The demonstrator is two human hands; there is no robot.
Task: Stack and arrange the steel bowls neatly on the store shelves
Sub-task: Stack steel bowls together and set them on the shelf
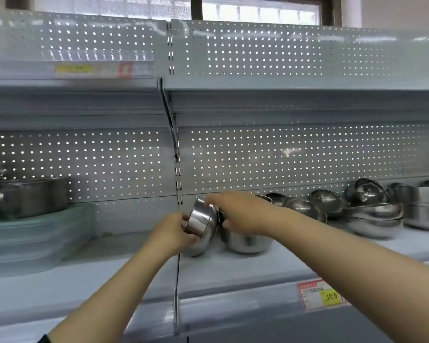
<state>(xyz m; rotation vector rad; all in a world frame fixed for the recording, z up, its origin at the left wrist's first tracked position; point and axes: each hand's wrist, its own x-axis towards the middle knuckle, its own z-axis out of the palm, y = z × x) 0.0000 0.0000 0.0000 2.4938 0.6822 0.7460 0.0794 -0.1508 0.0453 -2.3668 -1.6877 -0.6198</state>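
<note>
A small steel bowl [201, 225] is tipped on its side just above the grey shelf [233, 266], its base facing me. My left hand [170, 231] grips it from the left, fingers curled round its base. My right hand [238, 214] holds its upper rim from the right. Behind my right hand an upright steel bowl [248, 241] stands on the shelf. More steel bowls [305, 205] lie loosely along the back, and a stack of wide bowls [374, 216] sits at the right.
Steel pots [32, 196] stand on stacked clear plastic containers [35, 233] at the left. A perforated back panel [282, 154] closes the shelf behind. The upper shelf [258, 85] overhangs. A price tag [321, 294] hangs on the front edge.
</note>
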